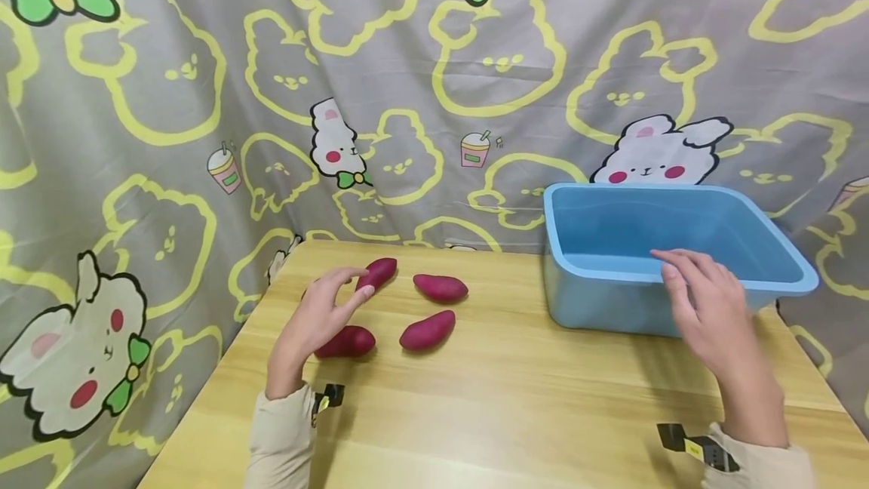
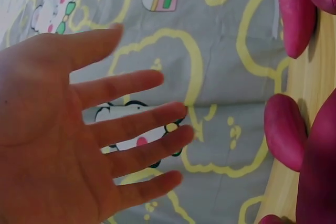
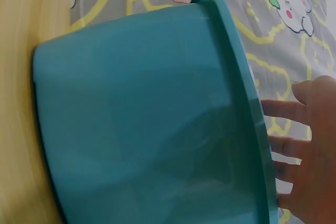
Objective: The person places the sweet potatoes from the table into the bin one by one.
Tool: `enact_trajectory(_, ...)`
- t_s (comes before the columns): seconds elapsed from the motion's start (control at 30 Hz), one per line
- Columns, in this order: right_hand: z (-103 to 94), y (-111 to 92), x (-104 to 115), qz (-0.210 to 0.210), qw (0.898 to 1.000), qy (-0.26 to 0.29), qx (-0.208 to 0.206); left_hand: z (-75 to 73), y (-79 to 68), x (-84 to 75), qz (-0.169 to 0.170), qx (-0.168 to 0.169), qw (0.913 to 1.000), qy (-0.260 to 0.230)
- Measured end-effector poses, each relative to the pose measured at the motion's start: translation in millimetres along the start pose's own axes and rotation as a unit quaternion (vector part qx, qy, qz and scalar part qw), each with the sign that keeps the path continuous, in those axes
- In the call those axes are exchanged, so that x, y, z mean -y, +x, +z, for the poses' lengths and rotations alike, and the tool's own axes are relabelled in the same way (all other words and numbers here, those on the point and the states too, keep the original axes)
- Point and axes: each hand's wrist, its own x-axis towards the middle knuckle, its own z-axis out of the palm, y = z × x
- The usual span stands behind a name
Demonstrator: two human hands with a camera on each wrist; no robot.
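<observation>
Several purple sweet potatoes point(image 1: 426, 330) lie at the left of the table. My left hand point(image 1: 324, 315) hovers above the left ones, thumb and fingers spread, nothing in its grasp. It partly covers the nearest sweet potato point(image 1: 353, 341), and its fingertips overlap the far one point(image 1: 377, 275) in the head view. In the left wrist view its palm and straight fingers point(image 2: 131, 114) show beside the sweet potatoes point(image 2: 285, 129). My right hand point(image 1: 713, 308) is over the near rim of a blue plastic bin point(image 1: 611, 300), fingers extended over its opening and holding nothing.
The bin stands at the right rear of the wooden table point(image 1: 489, 413). A grey curtain point(image 1: 394, 81) with yellow outlines and white rabbits hangs behind and to the left, close to the table's edges. Dark bands with black pieces point(image 1: 699, 447) sit on both wrists.
</observation>
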Motion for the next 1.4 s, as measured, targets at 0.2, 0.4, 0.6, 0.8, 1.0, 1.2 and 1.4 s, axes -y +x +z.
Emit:
enact_trajectory(0.2, 8.6, -1, -3, -0.004, 0.999, -0.036, 0.015, -3.0, -7.0, 6.8, -0.010, 0.048, 0.9988, 0.003)
enact_trajectory(0.4, 11.3, -3, -9, -0.012, 0.997, -0.073, 0.024, -3.7, -5.8, 12.8, -0.025, 0.104, 0.9942, -0.005)
enact_trajectory(0.6, 9.4, -5, -11, -0.010, 0.992, -0.113, 0.048, -4.0, -5.4, 17.6, -0.046, 0.151, 0.9873, -0.016)
enact_trajectory(0.8, 9.4, -4, -10, -0.006, 0.990, -0.126, 0.064, -3.9, -7.4, 24.2, -0.073, 0.186, 0.9792, -0.034)
enact_trajectory(1.0, 9.2, -4, -10, -0.012, 0.990, -0.128, 0.059, 0.2, -9.6, 27.4, -0.089, 0.207, 0.9734, -0.040)
enact_trajectory(1.2, 8.1, -1, -11, -0.016, 0.990, -0.129, 0.054, 6.2, -12.2, 29.6, -0.108, 0.234, 0.9653, -0.042)
enact_trajectory(1.4, 9.3, -2, -13, -0.008, 0.991, -0.124, 0.054, 9.1, -8.8, 34.3, -0.101, 0.248, 0.9632, -0.023)
